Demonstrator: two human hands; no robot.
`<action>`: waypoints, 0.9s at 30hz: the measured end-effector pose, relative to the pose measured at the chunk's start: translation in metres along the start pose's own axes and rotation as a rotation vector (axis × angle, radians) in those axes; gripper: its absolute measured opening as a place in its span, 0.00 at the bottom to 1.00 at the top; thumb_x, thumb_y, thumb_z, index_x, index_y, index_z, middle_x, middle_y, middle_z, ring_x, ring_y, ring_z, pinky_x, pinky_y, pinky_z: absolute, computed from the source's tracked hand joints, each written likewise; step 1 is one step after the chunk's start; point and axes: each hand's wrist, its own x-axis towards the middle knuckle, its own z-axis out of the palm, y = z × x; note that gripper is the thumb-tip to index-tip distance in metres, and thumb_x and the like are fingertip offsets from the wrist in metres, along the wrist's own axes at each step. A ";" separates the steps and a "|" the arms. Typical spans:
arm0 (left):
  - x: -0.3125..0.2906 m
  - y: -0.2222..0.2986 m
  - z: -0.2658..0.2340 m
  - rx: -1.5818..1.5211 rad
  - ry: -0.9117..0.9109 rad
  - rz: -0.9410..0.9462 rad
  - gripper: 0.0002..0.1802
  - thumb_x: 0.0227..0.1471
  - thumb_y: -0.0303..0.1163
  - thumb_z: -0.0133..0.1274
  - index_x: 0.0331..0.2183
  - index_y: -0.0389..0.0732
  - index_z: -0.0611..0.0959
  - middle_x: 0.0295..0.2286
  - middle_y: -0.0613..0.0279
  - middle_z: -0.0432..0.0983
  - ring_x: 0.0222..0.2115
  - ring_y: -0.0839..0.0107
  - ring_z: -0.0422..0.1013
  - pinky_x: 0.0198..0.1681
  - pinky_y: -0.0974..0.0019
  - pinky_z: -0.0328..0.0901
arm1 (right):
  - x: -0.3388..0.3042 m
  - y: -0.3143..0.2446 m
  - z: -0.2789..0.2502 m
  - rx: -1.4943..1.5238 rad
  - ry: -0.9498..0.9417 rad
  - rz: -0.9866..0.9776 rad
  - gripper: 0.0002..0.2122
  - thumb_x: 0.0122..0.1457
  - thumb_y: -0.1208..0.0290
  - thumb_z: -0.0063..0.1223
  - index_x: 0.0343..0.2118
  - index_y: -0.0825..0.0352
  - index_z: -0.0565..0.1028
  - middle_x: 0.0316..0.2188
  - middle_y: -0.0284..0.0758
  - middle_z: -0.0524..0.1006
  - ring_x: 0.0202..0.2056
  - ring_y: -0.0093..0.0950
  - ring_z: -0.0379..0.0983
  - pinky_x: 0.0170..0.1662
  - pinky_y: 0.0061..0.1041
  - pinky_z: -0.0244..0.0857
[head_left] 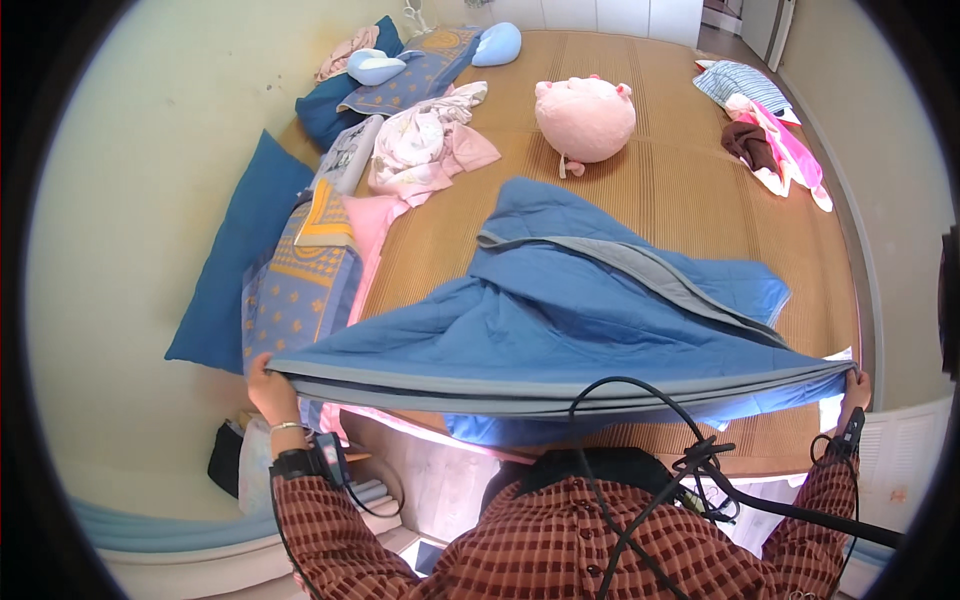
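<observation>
A blue quilt (420, 335) with grey edging stretches across the near end of the bed, its border pulled taut between my hands. My left hand (272, 392) is closed on the quilt's left corner, beside the patterned pillow. At the far right, my right hand (857, 390) grips the opposite corner, its fingers partly hidden by the cloth. Behind the taut border the rest of the quilt lies bunched and creased on the brown mat (700, 190), with a grey-edged fold running across it.
A round pink plush pig (585, 120) sits on the mat. Pillows, a large blue cushion (240, 260) and crumpled pink cloth (415, 150) line the left wall. Folded clothes (770, 140) lie at the right edge. Black cables (700, 450) hang before my checked shirt.
</observation>
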 end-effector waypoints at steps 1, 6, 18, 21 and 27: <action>0.002 -0.008 -0.003 0.010 0.010 0.005 0.11 0.37 0.19 0.41 0.27 0.33 0.77 0.24 0.56 0.73 0.26 0.69 0.69 0.31 0.71 0.63 | 0.000 0.003 0.008 0.010 -0.011 0.004 0.09 0.49 0.69 0.51 0.30 0.70 0.71 0.22 0.30 0.70 0.25 0.18 0.62 0.29 0.19 0.59; -0.011 0.008 0.012 -0.350 -0.415 -0.193 0.14 0.32 0.17 0.35 0.23 0.35 0.76 0.17 0.61 0.70 0.17 0.72 0.66 0.21 0.71 0.62 | 0.032 0.034 0.018 0.072 -0.021 -0.021 0.06 0.51 0.69 0.50 0.26 0.65 0.69 0.15 0.27 0.65 0.14 0.16 0.58 0.14 0.19 0.52; -0.053 0.016 0.007 0.311 -0.643 0.314 0.03 0.29 0.19 0.44 0.17 0.35 0.71 0.16 0.48 0.68 0.21 0.51 0.66 0.25 0.58 0.60 | -0.036 -0.055 0.075 0.219 -0.400 -0.014 0.14 0.35 0.85 0.44 0.30 0.67 0.67 0.16 0.30 0.67 0.15 0.18 0.62 0.16 0.17 0.56; -0.065 0.004 0.016 0.326 -0.437 0.298 0.03 0.30 0.19 0.44 0.17 0.35 0.69 0.18 0.46 0.69 0.25 0.46 0.65 0.29 0.54 0.59 | -0.042 -0.041 0.072 -0.097 -0.376 -0.052 0.09 0.39 0.83 0.50 0.27 0.69 0.69 0.17 0.33 0.71 0.16 0.20 0.66 0.16 0.20 0.58; -0.060 -0.057 -0.005 0.599 -0.556 0.188 0.10 0.32 0.22 0.46 0.23 0.33 0.77 0.25 0.41 0.72 0.31 0.47 0.68 0.35 0.55 0.62 | -0.089 -0.059 0.019 -0.018 -0.283 0.256 0.08 0.43 0.80 0.51 0.29 0.68 0.68 0.15 0.33 0.70 0.11 0.20 0.64 0.11 0.18 0.55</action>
